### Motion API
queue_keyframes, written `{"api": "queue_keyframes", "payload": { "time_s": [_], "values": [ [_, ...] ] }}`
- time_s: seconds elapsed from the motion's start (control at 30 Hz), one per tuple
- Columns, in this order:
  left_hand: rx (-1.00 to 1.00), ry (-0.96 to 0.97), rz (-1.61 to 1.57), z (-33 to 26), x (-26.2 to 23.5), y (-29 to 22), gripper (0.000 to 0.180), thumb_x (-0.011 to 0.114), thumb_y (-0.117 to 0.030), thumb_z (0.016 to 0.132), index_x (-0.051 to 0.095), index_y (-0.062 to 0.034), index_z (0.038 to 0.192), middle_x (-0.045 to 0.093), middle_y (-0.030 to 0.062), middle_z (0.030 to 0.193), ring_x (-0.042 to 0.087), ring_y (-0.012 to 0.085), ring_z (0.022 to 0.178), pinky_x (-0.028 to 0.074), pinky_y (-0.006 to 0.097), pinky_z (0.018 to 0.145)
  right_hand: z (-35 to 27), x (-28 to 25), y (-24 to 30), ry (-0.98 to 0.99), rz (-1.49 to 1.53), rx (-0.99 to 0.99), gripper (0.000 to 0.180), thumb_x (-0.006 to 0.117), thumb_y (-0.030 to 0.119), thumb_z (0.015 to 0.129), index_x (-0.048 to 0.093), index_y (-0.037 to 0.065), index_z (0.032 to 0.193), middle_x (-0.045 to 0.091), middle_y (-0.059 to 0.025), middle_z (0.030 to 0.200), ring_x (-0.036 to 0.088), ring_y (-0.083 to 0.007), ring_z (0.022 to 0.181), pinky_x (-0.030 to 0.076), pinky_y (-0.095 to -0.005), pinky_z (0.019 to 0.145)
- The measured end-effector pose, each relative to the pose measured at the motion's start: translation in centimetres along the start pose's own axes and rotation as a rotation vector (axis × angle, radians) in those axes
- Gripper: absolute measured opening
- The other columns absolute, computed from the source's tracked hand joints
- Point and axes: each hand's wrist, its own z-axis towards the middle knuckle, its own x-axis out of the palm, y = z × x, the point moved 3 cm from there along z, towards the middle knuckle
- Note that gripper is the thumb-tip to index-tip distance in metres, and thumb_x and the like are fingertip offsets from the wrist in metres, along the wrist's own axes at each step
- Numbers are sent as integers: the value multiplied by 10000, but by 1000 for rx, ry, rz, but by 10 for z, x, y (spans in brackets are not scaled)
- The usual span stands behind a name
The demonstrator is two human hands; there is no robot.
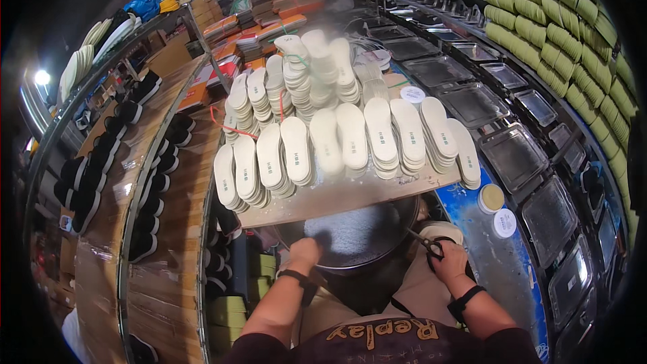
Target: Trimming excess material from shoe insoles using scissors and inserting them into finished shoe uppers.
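Scissors (426, 241), gripped in the fingers of the right hand (450, 261), point at the basin's (354, 267) right rim. The left hand (304, 253) curls at its left edge; whether holding anything, I cannot tell. Best keep the tips clear of that hand.

Insoles (352, 140) — cream-white, small green print; scissor handles (429, 245) black; wristbands (466, 299) black; shirt (377, 349) dark — gold lettering (383, 328); benchtop (465, 210) blue.
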Motion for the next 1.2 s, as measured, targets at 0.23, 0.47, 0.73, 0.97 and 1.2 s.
{"api": "queue_keyframes", "payload": {
  "time_s": [0.23,0.47,0.73,0.97,1.2],
  "values": [
    [-103,66,7,17,14,10,305,537,-245,851,710,-63,1024,669,147,1098,643,300,1036,512,396,882,-8,4,-2,76,-39,79,297,723,153,625,631,136,907,656,-98,854,616,-332,816,462,-437,743],
    [-128,48,-12,15,9,4,284,528,-202,849,712,-72,1022,670,150,1094,644,295,1039,511,397,890,-11,2,2,88,-100,106,308,708,144,609,636,122,908,657,-109,846,615,-339,802,467,-450,733],
    [-134,-18,-29,9,2,2,300,572,-291,831,717,-58,952,684,169,1023,657,321,979,524,408,854,-25,-32,-60,18,-76,444,423,765,212,675,659,54,1053,682,-167,854,661,-337,780,518,-416,713],
    [-100,-118,-18,11,6,3,345,547,-357,869,725,-63,885,689,177,963,665,331,923,527,425,807,-81,-74,-159,227,-386,631,350,715,106,655,681,53,999,658,-216,936,628,-398,890,508,-459,808],
    [101,-315,-387,-14,1,3,422,544,-426,889,724,-46,866,678,193,838,665,351,802,513,433,730,16,-168,-48,-160,22,337,412,808,137,685,657,8,1046,670,-146,887,655,-231,779,517,-317,709]
  ]
}}
